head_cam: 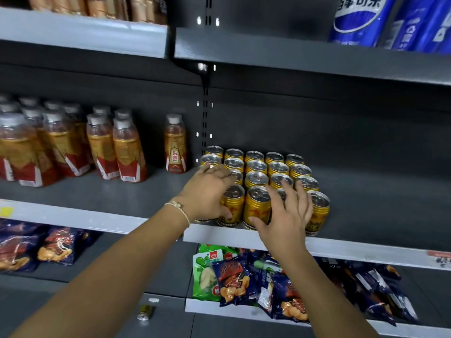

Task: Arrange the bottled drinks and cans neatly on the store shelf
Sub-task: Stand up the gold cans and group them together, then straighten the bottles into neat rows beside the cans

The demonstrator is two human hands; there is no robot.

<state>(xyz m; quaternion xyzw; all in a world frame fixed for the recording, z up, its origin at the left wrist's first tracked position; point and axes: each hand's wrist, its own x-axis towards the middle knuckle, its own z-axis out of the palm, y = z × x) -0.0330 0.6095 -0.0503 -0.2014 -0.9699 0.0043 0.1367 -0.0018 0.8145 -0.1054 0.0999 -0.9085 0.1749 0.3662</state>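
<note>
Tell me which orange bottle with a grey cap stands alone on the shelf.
The single orange bottle with a grey cap nearest the gold cans; the other bottles stand grouped further left.

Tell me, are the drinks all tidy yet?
Nearly. The gold cans already stand in neat rows. The left hand and right hand are touching the front cans, straightening them. One lone bottle stands apart from the bottle group, so it may need moving over.
</note>
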